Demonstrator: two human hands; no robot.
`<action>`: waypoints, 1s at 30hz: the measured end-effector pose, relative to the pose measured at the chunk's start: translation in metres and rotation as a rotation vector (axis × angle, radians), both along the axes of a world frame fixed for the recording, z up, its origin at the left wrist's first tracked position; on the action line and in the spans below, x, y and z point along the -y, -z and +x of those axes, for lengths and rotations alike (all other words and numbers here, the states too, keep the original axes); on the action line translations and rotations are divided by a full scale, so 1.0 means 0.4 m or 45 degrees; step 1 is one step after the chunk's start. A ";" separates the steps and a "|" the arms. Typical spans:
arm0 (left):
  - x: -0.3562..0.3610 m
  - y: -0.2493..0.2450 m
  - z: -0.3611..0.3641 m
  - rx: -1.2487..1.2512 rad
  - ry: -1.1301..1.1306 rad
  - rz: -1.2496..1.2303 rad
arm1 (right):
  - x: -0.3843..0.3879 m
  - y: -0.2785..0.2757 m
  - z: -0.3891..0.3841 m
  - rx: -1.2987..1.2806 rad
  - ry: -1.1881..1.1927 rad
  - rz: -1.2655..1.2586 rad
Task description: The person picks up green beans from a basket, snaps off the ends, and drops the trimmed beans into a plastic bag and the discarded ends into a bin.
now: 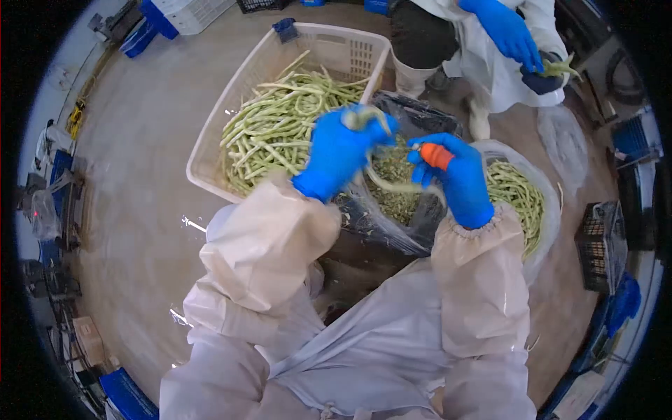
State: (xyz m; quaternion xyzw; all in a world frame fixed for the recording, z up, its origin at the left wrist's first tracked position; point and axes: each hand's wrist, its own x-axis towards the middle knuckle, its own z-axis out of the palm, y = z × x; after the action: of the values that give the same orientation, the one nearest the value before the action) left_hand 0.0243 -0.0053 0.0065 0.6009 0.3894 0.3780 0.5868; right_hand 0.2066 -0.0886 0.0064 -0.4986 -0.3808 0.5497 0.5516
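My left hand (343, 150), in a blue glove and somewhat blurred, is closed around a few pale green long beans (393, 185), whose ends hang down to the right. Facing it, my right hand (462, 178), also blue-gloved, has its fingers curled around or under an orange finger knife (435, 155) with a small tip pointing left; whether it is worn or gripped I cannot tell. The beans' hanging ends pass just below the right fingers. Beneath both hands stands a container lined with black plastic (418, 238), holding chopped green bits (395, 199).
Long beans (280, 126) fill much of a white crate (231, 91) at the left. A plastic-lined tub (549, 178) at the right holds more beans. Across from me a co-worker's blue-gloved hand (507, 35) is near some beans (558, 68). A black crate (600, 245) stands far right.
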 end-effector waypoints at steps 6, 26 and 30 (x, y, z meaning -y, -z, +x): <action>-0.064 -0.074 -0.083 0.009 -0.352 0.101 | -0.021 0.039 0.128 0.499 0.326 0.241; -0.044 -0.002 -0.041 0.258 0.415 -0.594 | 0.004 -0.029 0.025 0.038 -0.236 0.186; -0.014 -0.006 -0.030 -0.059 0.735 -0.487 | 0.005 -0.021 0.023 0.094 -0.320 0.131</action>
State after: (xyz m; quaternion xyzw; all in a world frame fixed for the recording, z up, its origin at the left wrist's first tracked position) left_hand 0.0122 0.0002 0.0089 0.5739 0.2802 0.1029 0.7626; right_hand 0.2157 -0.0908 0.0149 -0.4379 -0.4880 0.5754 0.4889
